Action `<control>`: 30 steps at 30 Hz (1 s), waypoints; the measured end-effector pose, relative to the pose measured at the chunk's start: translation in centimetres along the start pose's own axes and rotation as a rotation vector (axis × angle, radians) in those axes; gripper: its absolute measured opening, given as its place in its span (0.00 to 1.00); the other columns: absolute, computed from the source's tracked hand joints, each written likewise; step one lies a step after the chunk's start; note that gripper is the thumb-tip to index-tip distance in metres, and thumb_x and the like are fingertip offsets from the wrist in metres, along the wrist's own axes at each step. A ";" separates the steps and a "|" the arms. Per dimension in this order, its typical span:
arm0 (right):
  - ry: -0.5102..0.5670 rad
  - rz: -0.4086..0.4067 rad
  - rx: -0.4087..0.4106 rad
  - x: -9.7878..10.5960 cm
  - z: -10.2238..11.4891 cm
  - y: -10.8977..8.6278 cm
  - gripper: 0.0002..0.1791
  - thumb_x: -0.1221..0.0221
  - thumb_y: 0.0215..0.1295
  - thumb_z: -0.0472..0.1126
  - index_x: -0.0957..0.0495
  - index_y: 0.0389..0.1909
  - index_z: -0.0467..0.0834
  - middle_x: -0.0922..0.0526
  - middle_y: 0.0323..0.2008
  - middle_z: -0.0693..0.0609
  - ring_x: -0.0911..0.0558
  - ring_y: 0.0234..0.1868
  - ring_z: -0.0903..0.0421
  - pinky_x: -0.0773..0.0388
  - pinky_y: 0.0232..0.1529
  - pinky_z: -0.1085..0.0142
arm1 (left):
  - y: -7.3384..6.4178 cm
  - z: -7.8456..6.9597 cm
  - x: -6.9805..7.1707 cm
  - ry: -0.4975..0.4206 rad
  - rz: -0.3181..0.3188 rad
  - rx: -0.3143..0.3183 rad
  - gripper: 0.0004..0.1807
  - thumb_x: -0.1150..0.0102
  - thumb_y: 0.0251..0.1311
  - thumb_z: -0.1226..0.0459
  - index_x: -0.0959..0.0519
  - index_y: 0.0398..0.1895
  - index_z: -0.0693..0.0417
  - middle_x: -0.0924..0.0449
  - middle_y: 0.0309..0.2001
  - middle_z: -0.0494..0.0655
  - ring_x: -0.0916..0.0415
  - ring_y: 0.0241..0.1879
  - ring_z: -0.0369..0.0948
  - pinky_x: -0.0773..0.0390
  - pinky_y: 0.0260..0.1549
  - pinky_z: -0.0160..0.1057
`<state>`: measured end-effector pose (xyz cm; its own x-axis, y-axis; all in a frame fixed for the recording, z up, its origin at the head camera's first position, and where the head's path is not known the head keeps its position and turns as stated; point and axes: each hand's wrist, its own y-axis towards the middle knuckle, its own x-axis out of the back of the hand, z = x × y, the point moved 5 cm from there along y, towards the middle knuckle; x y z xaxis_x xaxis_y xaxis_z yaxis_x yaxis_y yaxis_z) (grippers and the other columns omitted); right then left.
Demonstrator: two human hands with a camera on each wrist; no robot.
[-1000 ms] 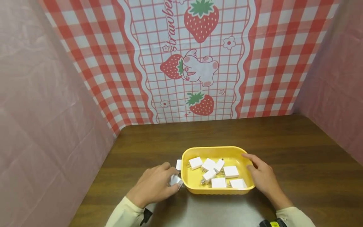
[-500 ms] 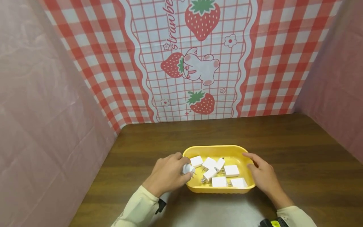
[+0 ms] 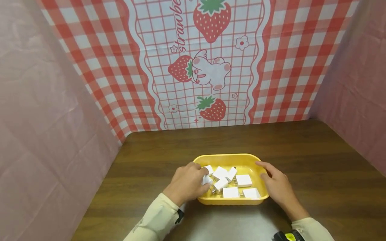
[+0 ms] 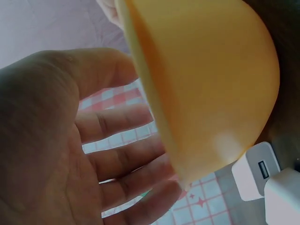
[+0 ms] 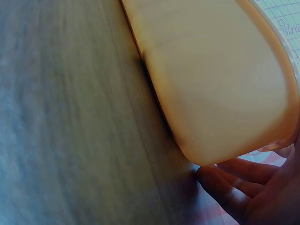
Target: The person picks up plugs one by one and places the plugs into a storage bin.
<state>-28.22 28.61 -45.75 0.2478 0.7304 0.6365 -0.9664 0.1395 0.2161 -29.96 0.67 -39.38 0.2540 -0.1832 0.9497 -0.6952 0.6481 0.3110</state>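
My left hand (image 3: pixel 188 182) reaches over the left rim of a yellow plastic basket (image 3: pixel 232 202), holding a white charger plug (image 3: pixel 206 180) low inside it. In the left wrist view the fingertips of my left hand (image 4: pixel 117 136) disappear behind the basket wall (image 4: pixel 215 93), which hides the held charger. Several white charger plugs (image 3: pixel 243 180) lie loose in the basket, some with metal prongs showing. At the right end my right hand (image 3: pixel 278 185) grips the rim, index finger and thumb over the edge. The right wrist view shows other fingers of that hand (image 5: pixel 239 187) against the outer wall.
Two more white chargers (image 4: pixel 255 171) stand on the table outside the basket in the left wrist view, one with a USB port showing. The dark wooden table (image 3: pixel 156 147) ends at a strawberry-print cloth (image 3: pixel 211 73), with pink cloth (image 3: pixel 54 134) on both sides.
My left hand has moved right, from beside the basket to over its left rim, carrying a charger in. My right hand keeps its place on the right rim.
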 end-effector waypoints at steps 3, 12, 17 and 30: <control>0.004 0.005 -0.005 0.0 0.0 0.0 0.20 0.48 0.73 0.35 0.24 0.63 0.41 0.23 0.60 0.35 0.22 0.47 0.44 0.26 0.40 0.57 | 0.0 -0.2 -0.2 0.015 -0.027 -0.019 0.13 0.35 0.55 0.53 0.14 0.42 0.44 0.19 0.33 0.40 0.22 0.34 0.40 0.25 0.20 0.40; 0.006 0.007 -0.009 0.0 0.0 0.0 0.20 0.48 0.73 0.36 0.24 0.63 0.42 0.23 0.60 0.35 0.22 0.47 0.43 0.26 0.40 0.57 | -0.4 0.4 0.0 0.018 -0.100 -0.007 0.12 0.36 0.58 0.53 0.14 0.41 0.46 0.21 0.33 0.41 0.24 0.34 0.40 0.25 0.20 0.41; -0.001 0.010 -0.009 -0.1 -0.1 0.0 0.20 0.48 0.73 0.36 0.24 0.63 0.42 0.23 0.60 0.35 0.22 0.48 0.43 0.27 0.41 0.56 | -0.7 1.7 0.5 0.006 -0.108 0.053 0.14 0.38 0.61 0.53 0.15 0.47 0.47 0.18 0.38 0.43 0.22 0.36 0.41 0.23 0.21 0.42; 0.006 -0.009 0.011 0.0 0.0 0.1 0.19 0.48 0.72 0.35 0.23 0.62 0.41 0.22 0.59 0.36 0.22 0.46 0.44 0.27 0.40 0.57 | -3.3 5.8 0.6 0.000 -0.139 0.177 0.06 0.37 0.58 0.57 0.15 0.37 0.45 0.19 0.31 0.41 0.21 0.31 0.42 0.24 0.20 0.45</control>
<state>-28.29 28.64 -45.69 0.2556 0.7332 0.6302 -0.9633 0.1382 0.2299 -31.39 -5.84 -39.57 0.3556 -0.2623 0.8971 -0.7606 0.4765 0.4408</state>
